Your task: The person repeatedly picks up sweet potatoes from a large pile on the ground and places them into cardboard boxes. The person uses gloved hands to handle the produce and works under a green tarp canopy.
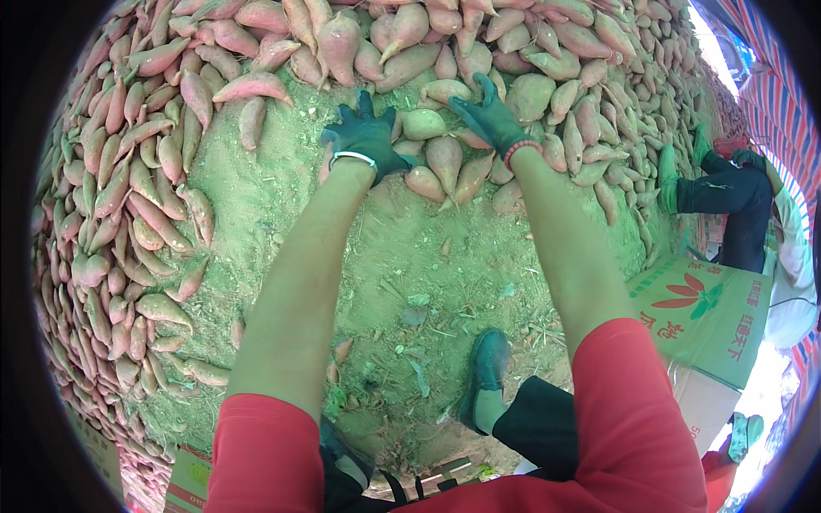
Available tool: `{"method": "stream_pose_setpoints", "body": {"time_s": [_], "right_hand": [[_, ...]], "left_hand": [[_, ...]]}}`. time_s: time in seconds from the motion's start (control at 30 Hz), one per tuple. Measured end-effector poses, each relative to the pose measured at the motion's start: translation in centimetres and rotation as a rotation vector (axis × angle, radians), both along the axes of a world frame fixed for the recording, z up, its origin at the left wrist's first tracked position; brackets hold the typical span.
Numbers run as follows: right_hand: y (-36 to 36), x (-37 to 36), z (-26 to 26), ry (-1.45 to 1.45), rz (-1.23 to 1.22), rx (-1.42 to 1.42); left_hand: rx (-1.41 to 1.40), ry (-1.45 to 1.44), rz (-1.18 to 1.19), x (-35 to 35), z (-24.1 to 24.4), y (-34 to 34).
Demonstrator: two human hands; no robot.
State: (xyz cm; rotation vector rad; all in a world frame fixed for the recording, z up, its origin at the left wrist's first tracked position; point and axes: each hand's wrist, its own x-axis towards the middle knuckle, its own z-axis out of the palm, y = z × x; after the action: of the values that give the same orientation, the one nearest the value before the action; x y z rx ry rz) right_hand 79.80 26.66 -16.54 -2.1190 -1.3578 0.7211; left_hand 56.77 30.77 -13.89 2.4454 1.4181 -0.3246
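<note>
My left hand [362, 136], in a dark glove with a white band at the wrist, is spread palm down at the near edge of a heap of sweet potatoes [340, 48]. Partly under it lies a reddish sweet potato [325, 163]. My right hand [492, 118], gloved too, has a red beaded bracelet and fingers apart. Its fingertips are beside a pale sweet potato [446, 90]; whether they touch it I cannot tell. Between both hands lie a rounded sweet potato [423, 124], a pear-shaped one [444, 163] and several others. Neither palm can be seen.
Sweet potatoes [115, 192] are piled along the left, and more [590, 128] lie at right. A printed cardboard box [705, 314] stands near my right elbow, another box [188, 478] at lower left. A seated person [737, 192] is at the right. Leaf scraps [420, 375] litter the ground.
</note>
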Motion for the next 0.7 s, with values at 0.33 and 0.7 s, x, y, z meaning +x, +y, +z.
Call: {"method": "stream_pose_setpoints", "body": {"time_s": [0.33,0.7], "right_hand": [[-11.5,-13.5,0.7,0.533,0.553,0.118],[-9.8,4.3,1.4,-0.263,-0.193,-0.368]], "left_hand": [[-0.283,-0.43,-0.59,-10.3,-4.5,-1.2],[-0.697,-0.675,0.151,-19.2,2.7,-6.6]]}}
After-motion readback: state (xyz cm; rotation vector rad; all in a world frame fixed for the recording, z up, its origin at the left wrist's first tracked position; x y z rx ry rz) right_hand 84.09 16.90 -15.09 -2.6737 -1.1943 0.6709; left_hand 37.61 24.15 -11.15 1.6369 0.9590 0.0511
